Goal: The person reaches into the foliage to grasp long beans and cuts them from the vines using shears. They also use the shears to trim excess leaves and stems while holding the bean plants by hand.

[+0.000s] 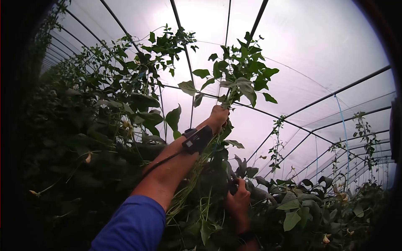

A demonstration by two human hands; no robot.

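Observation:
High in the middle, my left hand [219, 117] is closed around a bundle of green vine stems [227, 101], whose leafy tops spread above it against the pale cover. A black device [197, 140] is strapped to the left wrist, and a blue sleeve covers the upper arm. Lower and to the right, my right hand [239, 197] is among dark leaves beside the hanging stems. Its fingers are bent, and what they hold, if anything, is hidden by shade and foliage.
Dense climbing plants [125, 100] fill the left side. Metal hoops [356, 86] and a translucent cover arch overhead. A blue string [343, 121] hangs at the right. Low leafy plants [293, 205] spread across the lower right.

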